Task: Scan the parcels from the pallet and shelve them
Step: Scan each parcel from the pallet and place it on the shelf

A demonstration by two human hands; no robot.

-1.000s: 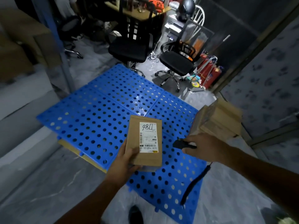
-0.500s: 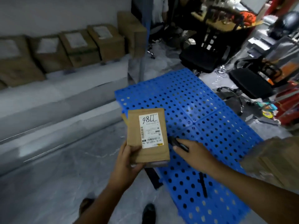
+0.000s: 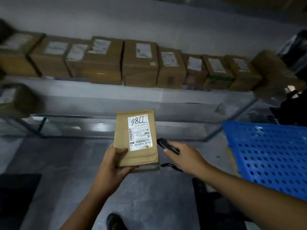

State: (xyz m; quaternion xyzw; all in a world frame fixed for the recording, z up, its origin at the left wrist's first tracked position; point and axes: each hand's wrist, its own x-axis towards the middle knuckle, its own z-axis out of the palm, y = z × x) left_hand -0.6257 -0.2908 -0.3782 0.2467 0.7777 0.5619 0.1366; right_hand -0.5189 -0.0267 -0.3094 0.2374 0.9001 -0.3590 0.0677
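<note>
A flat brown cardboard parcel (image 3: 123, 140) with a white shipping label (image 3: 139, 131) marked 7786 sits in my left hand (image 3: 114, 161), which grips its near left corner, thumb on top. Just right of the parcel, my right hand (image 3: 184, 155) holds a small black scanner (image 3: 164, 144) that points toward the label; its black wrist strap (image 3: 171, 166) hangs below. The blue perforated pallet (image 3: 269, 155) lies at the right, with no parcel on the part I see. Ahead stands the grey shelf (image 3: 141, 92), lined with several labelled brown boxes (image 3: 139, 63).
A lower grey shelf level (image 3: 79, 120) runs in front of me, with a blurred box (image 3: 15, 100) at its far left. Metal shelf posts (image 3: 232, 120) slant down at the right. A dark mat (image 3: 16, 193) covers the floor at lower left. My shoe (image 3: 114, 221) shows at the bottom.
I have turned left from the pallet toward the shelf: the pallet slid to the right edge and the row of boxes now fills the view. Both hands keep their hold.
</note>
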